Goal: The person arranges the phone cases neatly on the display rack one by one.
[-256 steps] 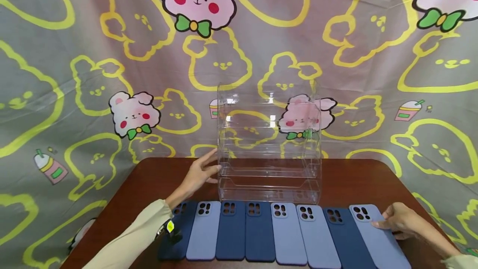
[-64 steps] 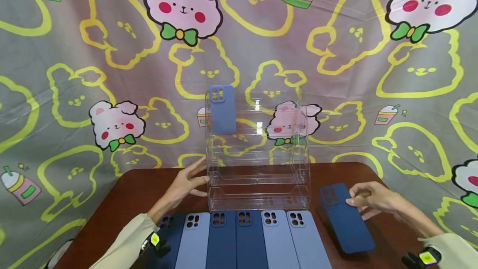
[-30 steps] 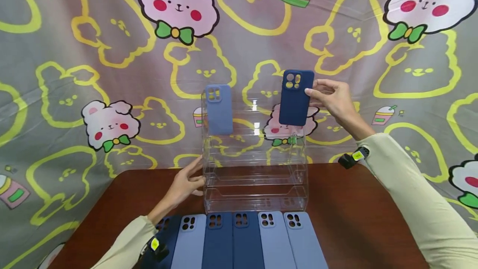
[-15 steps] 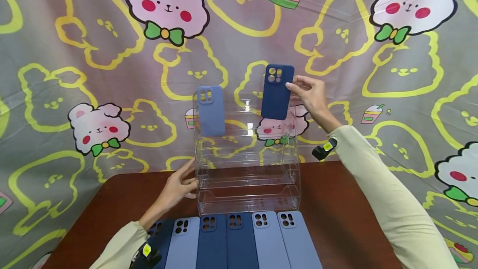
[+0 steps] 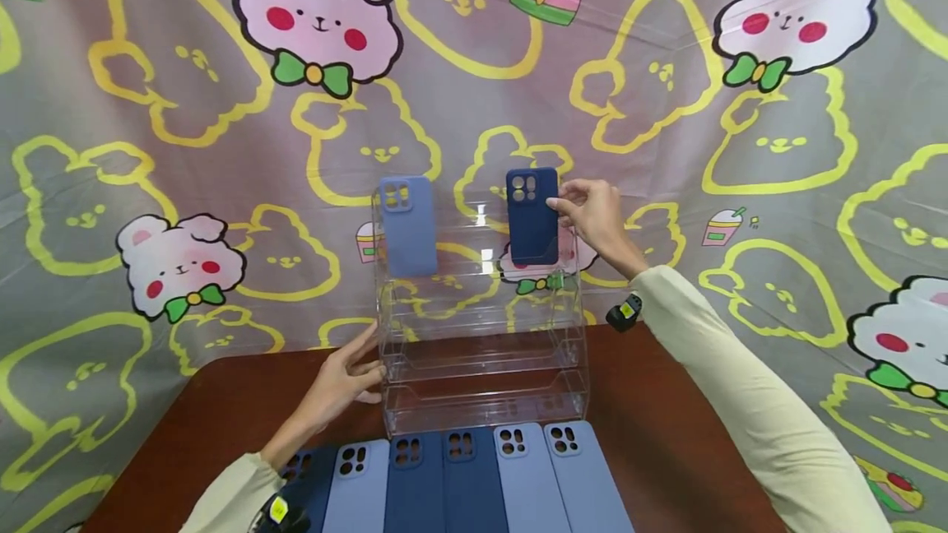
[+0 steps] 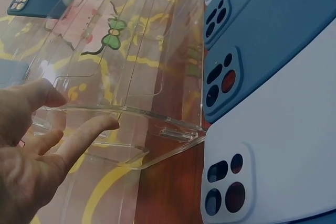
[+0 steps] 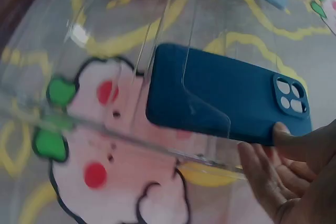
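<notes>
My right hand (image 5: 592, 216) pinches a dark blue phone case (image 5: 532, 229) by its right edge, between thumb and fingers. The case stands upright at the top right of a clear tiered display rack (image 5: 481, 410), its lower end behind the clear front lip of the top tier. A light blue phone case (image 5: 411, 233) stands in the top tier at the left. With fingers spread and fairly straight, my left hand (image 5: 336, 385) touches the rack's left side; in the left wrist view the fingertips (image 6: 107, 123) are at the clear side panel.
A row of light and dark blue phone cases (image 5: 470, 484) lies on the brown table (image 5: 666, 434) in front of the rack, camera holes toward it. Behind the rack hangs a patterned cloth (image 5: 459, 113) with cartoon animals.
Earlier, my right hand stood a light blue case at the rack's top left, then lifted a dark blue case from the table. Just now that case came down into the top tier at the right.
</notes>
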The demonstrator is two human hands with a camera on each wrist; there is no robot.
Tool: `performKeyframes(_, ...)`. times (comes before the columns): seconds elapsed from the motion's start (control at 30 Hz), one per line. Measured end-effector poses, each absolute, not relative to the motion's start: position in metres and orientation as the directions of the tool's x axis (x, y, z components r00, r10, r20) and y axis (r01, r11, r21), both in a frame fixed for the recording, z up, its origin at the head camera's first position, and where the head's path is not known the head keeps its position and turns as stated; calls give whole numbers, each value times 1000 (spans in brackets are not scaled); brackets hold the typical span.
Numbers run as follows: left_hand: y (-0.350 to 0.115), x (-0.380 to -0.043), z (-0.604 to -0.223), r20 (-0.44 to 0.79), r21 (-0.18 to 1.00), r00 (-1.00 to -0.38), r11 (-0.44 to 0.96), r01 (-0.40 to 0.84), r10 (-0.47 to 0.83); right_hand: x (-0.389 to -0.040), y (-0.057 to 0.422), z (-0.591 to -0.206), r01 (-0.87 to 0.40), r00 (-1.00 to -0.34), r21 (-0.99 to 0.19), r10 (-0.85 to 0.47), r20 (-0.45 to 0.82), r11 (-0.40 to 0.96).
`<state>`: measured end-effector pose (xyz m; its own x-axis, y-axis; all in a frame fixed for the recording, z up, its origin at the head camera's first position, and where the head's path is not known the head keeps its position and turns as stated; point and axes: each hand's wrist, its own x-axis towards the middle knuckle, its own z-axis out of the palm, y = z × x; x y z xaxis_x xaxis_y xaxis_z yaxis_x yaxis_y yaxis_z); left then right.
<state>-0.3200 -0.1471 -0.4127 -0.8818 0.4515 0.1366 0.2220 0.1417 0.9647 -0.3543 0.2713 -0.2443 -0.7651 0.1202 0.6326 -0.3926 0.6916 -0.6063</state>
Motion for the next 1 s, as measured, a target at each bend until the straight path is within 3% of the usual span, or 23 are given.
performKeyframes(0.23, -150, -319, -416, 134, 963, -885, 152, 222, 446, -357, 258, -252, -385, -669, -450, 92, 737, 806)
performKeyframes(0.43, -146, -319, -420, 133, 963, -868, 145, 228, 478, -351, 264, -261, -394, -658, -465, 110, 745, 793)
performKeyframes(0.77, -149, -321, -419, 154, 956, -872, 151, 250, 464, -346, 271, -263, -414, -668, -490, 109, 736, 767)
performKeyframes(1.0, -152, -320, -421, 161, 959, -870, 136, 250, 466, -331, 281, -286, -376, -752, -553, 104, 651, 744)
